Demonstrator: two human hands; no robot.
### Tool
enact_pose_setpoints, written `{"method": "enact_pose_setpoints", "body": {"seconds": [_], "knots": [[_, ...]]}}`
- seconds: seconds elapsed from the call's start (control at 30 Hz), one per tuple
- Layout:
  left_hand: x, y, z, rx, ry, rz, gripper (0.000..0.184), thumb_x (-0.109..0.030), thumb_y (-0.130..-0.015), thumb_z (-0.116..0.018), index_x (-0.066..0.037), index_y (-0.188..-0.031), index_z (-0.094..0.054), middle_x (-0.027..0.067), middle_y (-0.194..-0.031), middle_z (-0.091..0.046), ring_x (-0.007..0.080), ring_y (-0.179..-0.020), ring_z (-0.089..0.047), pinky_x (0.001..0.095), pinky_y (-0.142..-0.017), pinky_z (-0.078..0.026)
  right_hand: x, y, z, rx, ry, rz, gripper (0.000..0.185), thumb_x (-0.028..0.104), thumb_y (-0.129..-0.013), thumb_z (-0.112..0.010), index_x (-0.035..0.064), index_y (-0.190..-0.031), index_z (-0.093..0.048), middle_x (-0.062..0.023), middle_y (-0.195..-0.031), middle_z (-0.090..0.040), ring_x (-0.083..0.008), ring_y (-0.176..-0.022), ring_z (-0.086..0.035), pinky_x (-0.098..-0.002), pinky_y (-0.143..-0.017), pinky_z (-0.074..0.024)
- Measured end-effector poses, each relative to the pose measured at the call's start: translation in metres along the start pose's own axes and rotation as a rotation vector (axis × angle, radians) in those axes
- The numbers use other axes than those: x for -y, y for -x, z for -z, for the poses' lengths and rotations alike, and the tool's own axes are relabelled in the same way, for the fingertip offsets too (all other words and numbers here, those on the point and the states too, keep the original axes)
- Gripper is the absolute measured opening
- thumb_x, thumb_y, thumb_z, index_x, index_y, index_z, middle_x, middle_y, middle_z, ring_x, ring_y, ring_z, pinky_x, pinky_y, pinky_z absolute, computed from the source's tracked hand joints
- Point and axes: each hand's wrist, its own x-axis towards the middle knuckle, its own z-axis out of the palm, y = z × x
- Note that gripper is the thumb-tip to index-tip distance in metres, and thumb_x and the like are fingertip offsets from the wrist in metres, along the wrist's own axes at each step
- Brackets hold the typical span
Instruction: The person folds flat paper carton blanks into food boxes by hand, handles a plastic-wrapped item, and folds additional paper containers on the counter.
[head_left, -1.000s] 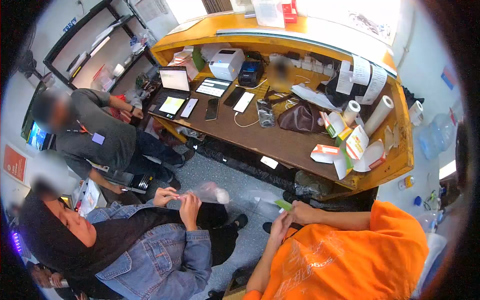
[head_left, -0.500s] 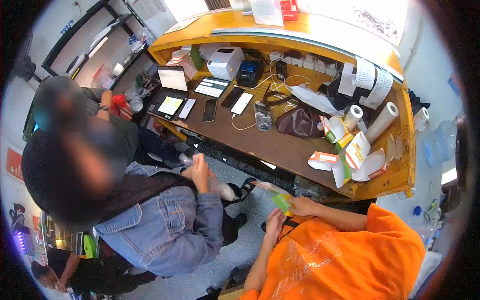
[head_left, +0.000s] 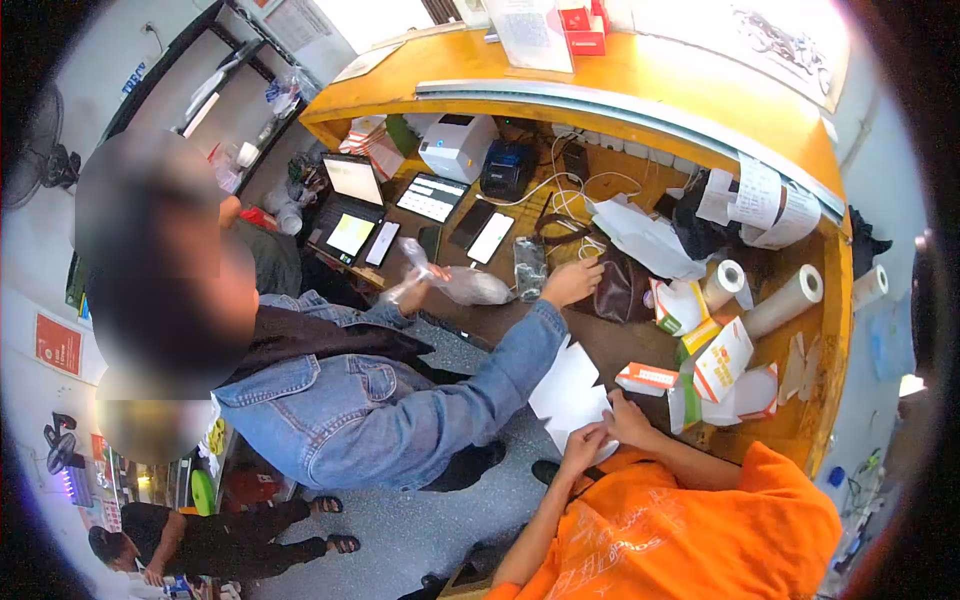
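My left hand (head_left: 583, 447) and my right hand (head_left: 630, 418) both pinch the lower edge of an unfolded paper carton (head_left: 568, 388), its plain white inside facing up. It lies in front of my orange shirt, beside the brown desk's edge. Close to my right hand, several small orange, white and green food cartons (head_left: 722, 355) stand on the desk, some folded up. A flat orange-and-white carton (head_left: 647, 377) lies just beyond my fingers. My fingertips are partly hidden against the carton.
A co-worker in a denim jacket (head_left: 400, 410) stands at left, one hand (head_left: 575, 283) by a brown pouch (head_left: 622, 291), the other with a clear plastic bag (head_left: 470, 285). Phones, a laptop (head_left: 352, 178), a printer (head_left: 457, 143) and plastic rolls (head_left: 790, 302) occupy the desk. Another person (head_left: 220, 540) is behind.
The carton in my hands went from folded, green and yellow showing, to spread with its white side up. The co-worker's arm has reached across the desk, and the plastic bag is now over it.
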Motion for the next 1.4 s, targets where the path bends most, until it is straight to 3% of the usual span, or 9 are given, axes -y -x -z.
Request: {"method": "enact_pose_setpoints", "body": {"seconds": [0.1,0.17,0.33,0.53,0.67,1.0,1.1,1.23,1.4], "knots": [[-0.001,-0.007,-0.009,-0.171,0.404,0.231,0.028,-0.026,-0.099,-0.054,-0.002,-0.113,-0.061,0.0137,-0.096,-0.070,0.0198,-0.087,-0.068,0.0295,-0.082,-0.054,-0.007,0.003,0.010,0.066,0.011,0.062,0.042,0.020,-0.087,-0.062,0.0024,-0.121,-0.045,-0.0321,-0.099,-0.064,-0.0503,-0.094,-0.062,-0.0587,-0.079,-0.0481],[-0.008,-0.011,-0.010,-0.248,0.369,0.276,0.039,-0.041,-0.098,-0.055,-0.003,-0.106,-0.058,0.0146,-0.090,-0.069,0.0227,-0.081,-0.070,0.0322,-0.074,-0.058,-0.017,-0.005,0.007,0.322,0.162,0.198,0.033,0.016,-0.085,-0.062,0.0033,-0.114,-0.053,-0.0284,-0.099,-0.065,-0.0477,-0.093,-0.063,-0.0561,-0.078,-0.0492],[0.012,-0.020,0.024,-0.379,0.399,0.304,0.040,-0.038,-0.098,-0.056,0.001,-0.093,-0.060,0.0140,-0.083,-0.069,0.0198,-0.068,-0.069,0.0295,-0.061,-0.058,-0.028,-0.018,-0.023,0.273,0.124,0.692,0.017,0.007,-0.084,-0.059,0.0031,-0.101,-0.060,-0.0223,-0.096,-0.066,-0.0425,-0.093,-0.063,-0.0504,-0.080,-0.0504],[0.004,-0.016,0.021,-0.415,0.007,0.156,0.028,-0.023,-0.098,-0.059,0.002,-0.087,-0.063,0.0120,-0.084,-0.069,0.0163,-0.069,-0.068,0.0279,-0.065,-0.057,-0.006,-0.013,0.004,0.105,-0.163,0.050,0.017,0.011,-0.083,-0.065,0.0006,-0.095,-0.064,-0.0219,-0.095,-0.066,-0.0394,-0.087,-0.065,-0.0470,-0.077,-0.0517],[0.028,-0.009,0.013,-0.496,-0.200,-0.126,0.026,-0.021,-0.099,-0.058,0.003,-0.095,-0.064,0.0103,-0.089,-0.070,0.0157,-0.077,-0.069,0.0281,-0.066,-0.057,-0.020,-0.018,-0.012,0.022,-0.168,0.127,0.018,0.015,-0.077,-0.073,-0.0005,-0.084,-0.066,-0.0202,-0.083,-0.068,-0.0320,-0.078,-0.069,-0.0422,-0.069,-0.0535],[0.031,0.008,0.005,-0.483,0.284,0.176,0.026,-0.019,-0.100,-0.056,0.000,-0.117,-0.059,0.0096,-0.111,-0.066,0.0210,-0.099,-0.067,0.0358,-0.085,-0.057,-0.041,-0.027,-0.060,0.241,-0.635,-0.108,0.020,0.015,-0.084,-0.075,-0.0038,-0.087,-0.071,-0.0085,-0.075,-0.070,-0.0112,-0.068,-0.066,-0.0289,-0.061,-0.0551],[0.014,0.016,0.003,-0.480,0.565,0.259,0.015,-0.016,-0.096,-0.061,-0.007,-0.108,-0.058,0.0077,-0.111,-0.064,0.0217,-0.102,-0.063,0.0416,-0.096,-0.051,-0.035,-0.030,-0.056,0.347,-0.587,-0.075,0.020,0.015,-0.085,-0.074,-0.0045,-0.088,-0.070,-0.0083,-0.076,-0.070,-0.0109,-0.069,-0.066,-0.0285,-0.060,-0.0548],[0.022,0.019,0.009,-0.495,0.614,0.198,0.014,-0.015,-0.097,-0.059,-0.009,-0.110,-0.058,0.0052,-0.108,-0.064,0.0210,-0.101,-0.063,0.0422,-0.093,-0.052,-0.008,-0.030,-0.037,0.512,-0.626,-0.153,0.022,0.019,-0.086,-0.072,-0.0029,-0.090,-0.071,-0.0124,-0.077,-0.071,-0.0148,-0.068,-0.068,-0.0313,-0.062,-0.0545],[0.028,0.018,0.027,-0.558,0.533,0.105,0.012,-0.012,-0.095,-0.060,-0.009,-0.107,-0.057,0.0052,-0.105,-0.064,0.0187,-0.097,-0.063,0.0397,-0.088,-0.053,0.017,-0.046,-0.038,0.478,-0.177,0.271,0.024,0.025,-0.087,-0.066,0.0013,-0.085,-0.070,-0.0203,-0.081,-0.068,-0.0342,-0.069,-0.068,-0.0417,-0.068,-0.0533]]}}
